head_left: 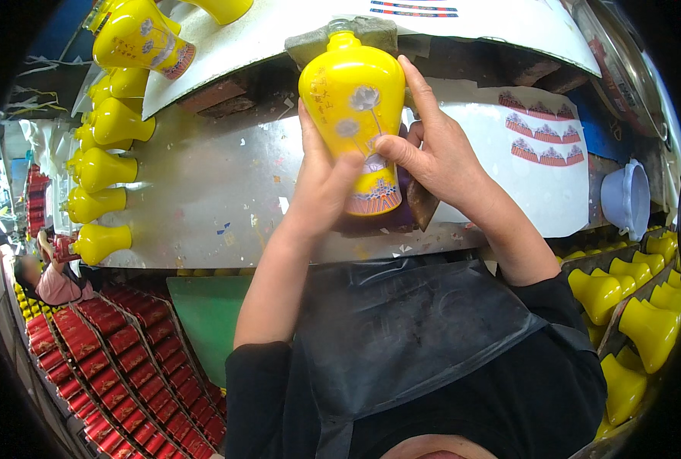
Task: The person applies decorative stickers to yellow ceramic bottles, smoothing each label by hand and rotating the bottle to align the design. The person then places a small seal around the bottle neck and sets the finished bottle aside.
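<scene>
Both my hands hold one yellow ceramic bottle [352, 99] upright over the metal workbench [203, 191]. It has a narrow neck, grey flower decals and a red patterned band near its base. My left hand [321, 183] wraps its lower left side, thumb across the front. On the right, my right hand [432, 149] presses thumb and forefinger against the flower decal. The bottle's neck rests against a grey pad [356, 34].
A row of yellow bottles [99, 172] lies along the bench's left edge. A white sheet with red band decals [543, 134] lies to the right, beside a grey bowl [627, 199]. More yellow bottles [631, 306] fill crates at right. Red boxes [118, 367] stack lower left, near a seated person [50, 279].
</scene>
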`<action>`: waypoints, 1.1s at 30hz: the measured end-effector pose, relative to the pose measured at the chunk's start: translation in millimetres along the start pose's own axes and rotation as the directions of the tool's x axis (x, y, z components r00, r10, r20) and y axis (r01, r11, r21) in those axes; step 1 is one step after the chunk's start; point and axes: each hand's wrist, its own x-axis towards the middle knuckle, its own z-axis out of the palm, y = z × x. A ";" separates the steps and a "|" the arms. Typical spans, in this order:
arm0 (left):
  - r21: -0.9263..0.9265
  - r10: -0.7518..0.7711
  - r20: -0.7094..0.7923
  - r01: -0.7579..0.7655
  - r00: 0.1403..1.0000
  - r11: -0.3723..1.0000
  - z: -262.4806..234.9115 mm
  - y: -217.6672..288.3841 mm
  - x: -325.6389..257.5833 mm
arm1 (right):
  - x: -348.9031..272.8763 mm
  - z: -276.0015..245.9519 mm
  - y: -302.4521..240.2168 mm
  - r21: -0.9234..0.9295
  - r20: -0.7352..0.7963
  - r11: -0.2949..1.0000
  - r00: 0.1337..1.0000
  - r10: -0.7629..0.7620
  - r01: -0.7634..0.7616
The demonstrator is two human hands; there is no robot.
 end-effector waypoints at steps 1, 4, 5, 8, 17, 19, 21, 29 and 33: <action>-0.009 0.006 -0.002 -0.006 1.000 1.000 0.2 -0.2 0.1 | -0.1 -0.4 0.1 0.000 0.004 1.000 1.000 0.005 -0.005; 0.010 -0.008 -0.032 0.009 0.999 1.000 1.5 -1.3 0.2 | -0.8 -0.4 -0.4 -0.001 0.020 1.000 0.999 0.025 -0.025; 0.010 0.002 -0.025 -0.002 1.000 1.000 1.8 -1.6 0.1 | -0.9 0.3 -0.9 0.007 0.022 1.000 0.999 0.025 -0.026; 0.005 -0.003 -0.021 0.003 1.000 1.000 1.2 -1.9 -0.5 | 0.1 0.1 -3.1 0.008 0.005 1.000 1.000 0.015 -0.015; -0.022 0.065 -0.154 -0.070 0.986 0.997 3.5 -7.4 -2.9 | -1.3 -16.5 -4.8 0.220 0.167 0.955 0.972 0.163 -0.198; 0.199 0.120 -0.136 -0.091 0.983 0.976 4.1 -7.8 -2.9 | -4.3 -13.0 -2.4 0.200 0.192 0.961 0.970 0.150 -0.188; 0.209 0.120 -0.130 -0.091 0.984 0.974 3.8 -6.9 -2.7 | -5.4 -10.0 1.5 0.373 0.137 0.915 0.985 0.109 -0.153; 0.234 0.106 -0.123 -0.075 0.987 0.969 3.7 -5.1 -3.7 | -7.7 -7.8 6.8 0.375 0.188 0.910 0.975 0.115 -0.179; 0.261 0.128 -0.099 -0.098 0.987 0.960 1.5 -6.9 -3.8 | -5.6 -14.6 1.4 0.398 0.146 0.897 0.979 0.145 -0.192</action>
